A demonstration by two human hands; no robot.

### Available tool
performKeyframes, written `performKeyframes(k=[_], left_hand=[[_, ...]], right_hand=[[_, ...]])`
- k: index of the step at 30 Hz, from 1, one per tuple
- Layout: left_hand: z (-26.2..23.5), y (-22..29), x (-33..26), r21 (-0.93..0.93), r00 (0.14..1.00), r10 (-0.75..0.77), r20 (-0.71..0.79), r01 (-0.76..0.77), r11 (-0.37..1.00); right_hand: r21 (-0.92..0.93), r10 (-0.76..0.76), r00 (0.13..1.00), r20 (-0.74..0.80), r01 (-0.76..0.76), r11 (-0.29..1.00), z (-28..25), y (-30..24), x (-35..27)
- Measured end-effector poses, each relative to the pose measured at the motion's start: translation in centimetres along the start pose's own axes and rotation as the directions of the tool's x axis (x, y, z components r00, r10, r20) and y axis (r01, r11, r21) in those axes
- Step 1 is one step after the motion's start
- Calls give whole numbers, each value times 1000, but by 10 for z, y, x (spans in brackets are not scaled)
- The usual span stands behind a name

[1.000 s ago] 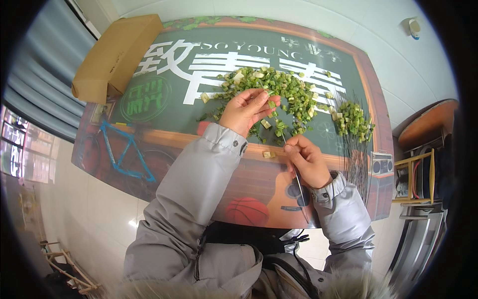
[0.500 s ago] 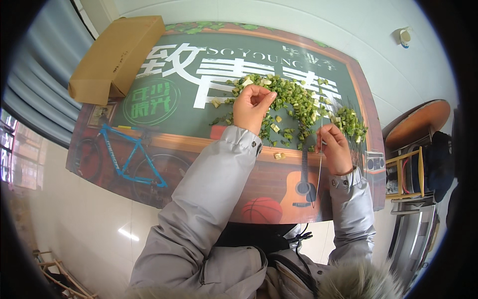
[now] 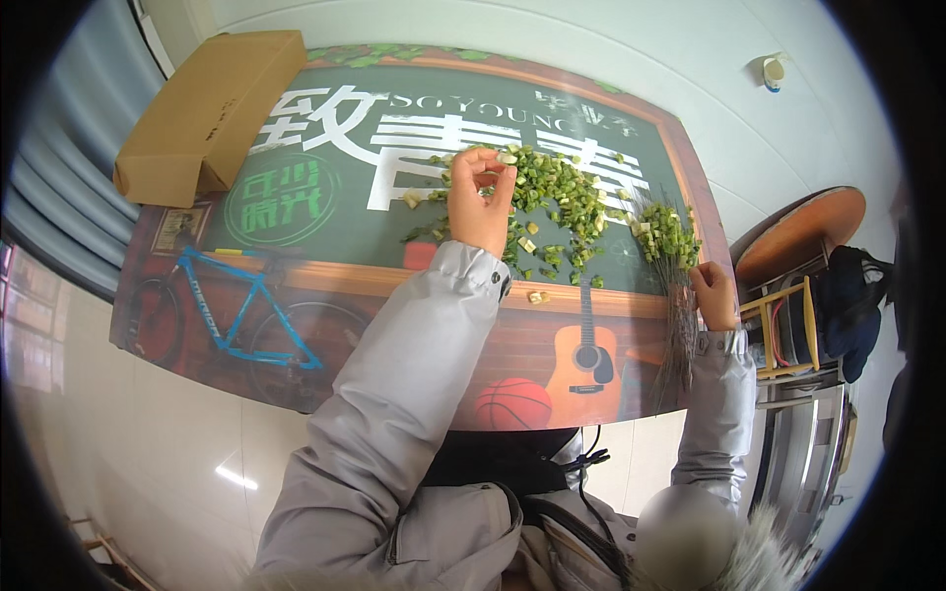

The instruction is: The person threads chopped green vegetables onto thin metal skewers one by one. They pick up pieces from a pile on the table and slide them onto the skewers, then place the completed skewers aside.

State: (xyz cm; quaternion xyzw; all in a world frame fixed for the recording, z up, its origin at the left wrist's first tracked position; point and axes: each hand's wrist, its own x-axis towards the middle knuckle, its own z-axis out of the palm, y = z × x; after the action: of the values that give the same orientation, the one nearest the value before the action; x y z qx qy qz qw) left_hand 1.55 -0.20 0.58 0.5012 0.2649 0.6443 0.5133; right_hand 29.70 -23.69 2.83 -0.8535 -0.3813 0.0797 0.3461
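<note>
My left hand point(image 3: 479, 204) is raised over the left side of a loose pile of small chopped green pieces point(image 3: 562, 187). Its thumb and fingertips pinch one pale green piece point(image 3: 506, 158). At the table's right side, my right hand point(image 3: 713, 294) has its fingers curled together against the edge of a bundle of thin dark sticks point(image 3: 676, 325). What those fingers hold, if anything, cannot be made out. Green pieces cluster at the far ends of the sticks point(image 3: 666, 234).
The table point(image 3: 365, 231) has a printed top with a bicycle, guitar and basketball picture. A brown cardboard box point(image 3: 212, 113) stands at its far left corner. Right of the table are a round wooden board point(image 3: 803, 234) and a wooden-framed chair point(image 3: 783, 330) with dark cloth.
My right hand has moved right from the pile to the bundle; the thin stick it held no longer shows apart. My left hand now shows a pale piece in its fingertips. The view has shifted slightly.
</note>
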Motion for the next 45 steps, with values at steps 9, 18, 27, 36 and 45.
performKeyframes(k=[9,18,27,36,45], left_hand=[[-8,2,0,-62,948,-302,104,309,949],[-8,-2,-1,-7,925,-334,180,341,940],[-9,-1,0,-4,927,-331,177,337,942],[-9,0,0,31,924,-335,184,336,941],[-7,-3,-3,69,905,-360,227,354,933]], right_hand=[[-126,-48,987,-156,28,992,-20,51,16],[-628,157,987,-30,-141,766,-21,79,34],[-758,279,958,66,-134,639,-30,77,53],[29,139,985,-104,-137,990,-53,65,32],[340,-229,966,120,177,924,-17,-78,-21]])
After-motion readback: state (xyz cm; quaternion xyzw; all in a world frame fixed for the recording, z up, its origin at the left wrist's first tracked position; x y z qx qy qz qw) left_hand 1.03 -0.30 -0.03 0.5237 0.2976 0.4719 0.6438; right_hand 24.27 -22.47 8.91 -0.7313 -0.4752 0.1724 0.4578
